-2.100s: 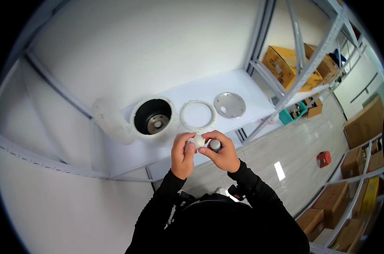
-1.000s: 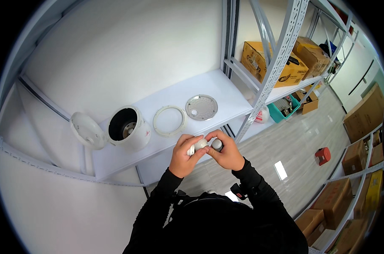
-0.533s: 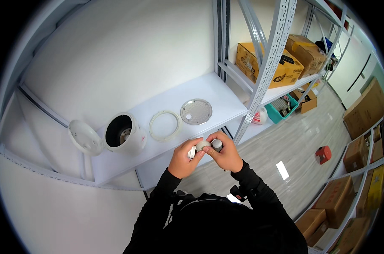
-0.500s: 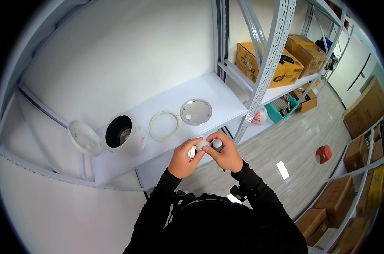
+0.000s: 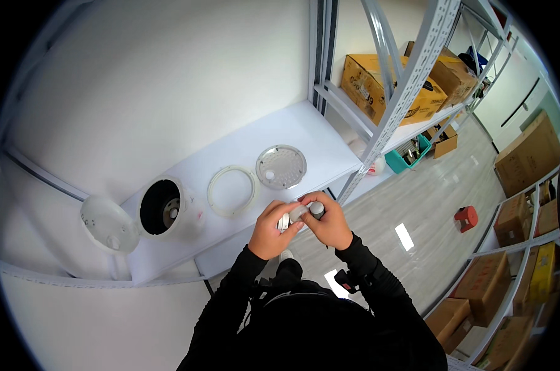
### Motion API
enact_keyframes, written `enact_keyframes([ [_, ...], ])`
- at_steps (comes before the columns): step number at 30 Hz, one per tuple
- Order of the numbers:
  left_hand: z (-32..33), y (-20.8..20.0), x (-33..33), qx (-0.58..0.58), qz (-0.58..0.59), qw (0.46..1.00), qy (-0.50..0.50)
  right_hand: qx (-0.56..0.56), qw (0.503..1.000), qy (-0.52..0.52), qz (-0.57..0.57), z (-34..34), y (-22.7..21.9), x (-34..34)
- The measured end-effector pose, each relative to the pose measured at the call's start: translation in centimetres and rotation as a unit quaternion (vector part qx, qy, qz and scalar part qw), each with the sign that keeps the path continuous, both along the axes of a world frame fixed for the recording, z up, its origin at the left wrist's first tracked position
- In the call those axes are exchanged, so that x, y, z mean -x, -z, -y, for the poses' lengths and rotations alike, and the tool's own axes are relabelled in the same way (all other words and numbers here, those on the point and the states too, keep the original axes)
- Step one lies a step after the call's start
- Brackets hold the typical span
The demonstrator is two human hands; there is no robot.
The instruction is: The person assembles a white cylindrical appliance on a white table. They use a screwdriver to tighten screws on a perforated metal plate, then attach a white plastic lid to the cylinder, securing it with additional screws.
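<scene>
Both hands are close together over the front edge of the white shelf. My left hand point(image 5: 269, 231) is closed on a small white cap-like part point(image 5: 284, 222). My right hand point(image 5: 330, 226) has a grey rounded cylinder point(image 5: 317, 208) tucked in it. Between the fingertips of both hands is a pale round part point(image 5: 298, 214); its exact kind is unclear. Behind them on the shelf lie a white ring point(image 5: 211, 199) and a round perforated metal disc point(image 5: 292, 176). Further left stand a white cylindrical canister point(image 5: 181, 216), tipped with its dark inside showing, and a translucent white lid point(image 5: 104, 227).
The white shelf point(image 5: 317, 136) runs along the wall, ended by a perforated metal post point(image 5: 410, 93). Beyond are yellow cardboard boxes point(image 5: 369, 93) and a teal bin point(image 5: 398, 162). A red stool point(image 5: 466, 219) is on the floor; boxes point(image 5: 487, 284) fill a rack at right.
The view has shifted, so the shelf things sit further left and a shoe shows below my hands. The pale round part has turned slightly between my fingers; both hands stay together.
</scene>
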State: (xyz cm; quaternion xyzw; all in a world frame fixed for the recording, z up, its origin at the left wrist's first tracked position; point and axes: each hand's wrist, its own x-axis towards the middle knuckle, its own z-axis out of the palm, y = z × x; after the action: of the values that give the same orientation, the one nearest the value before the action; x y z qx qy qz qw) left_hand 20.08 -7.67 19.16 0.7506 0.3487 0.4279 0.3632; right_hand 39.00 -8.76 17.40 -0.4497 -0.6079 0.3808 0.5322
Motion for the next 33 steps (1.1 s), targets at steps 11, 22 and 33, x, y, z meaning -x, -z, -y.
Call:
enact_keyframes([
  [11,-12.2,5.1,-0.4,-0.03,-0.121,0.992,-0.002,0.08,0.978,0.144,0.126,-11.3,6.6,-3.9],
  [22,-16.5,11.2,-6.5,-0.048,-0.237,0.966,0.094,0.186,0.926,0.198,0.262,-16.5,11.7,-9.8],
  [33,-17.8,14.4,-13.5,-0.084,-0.365,0.927,0.012,0.223,0.909,0.094,0.339,-21.5,15.3,-15.8],
])
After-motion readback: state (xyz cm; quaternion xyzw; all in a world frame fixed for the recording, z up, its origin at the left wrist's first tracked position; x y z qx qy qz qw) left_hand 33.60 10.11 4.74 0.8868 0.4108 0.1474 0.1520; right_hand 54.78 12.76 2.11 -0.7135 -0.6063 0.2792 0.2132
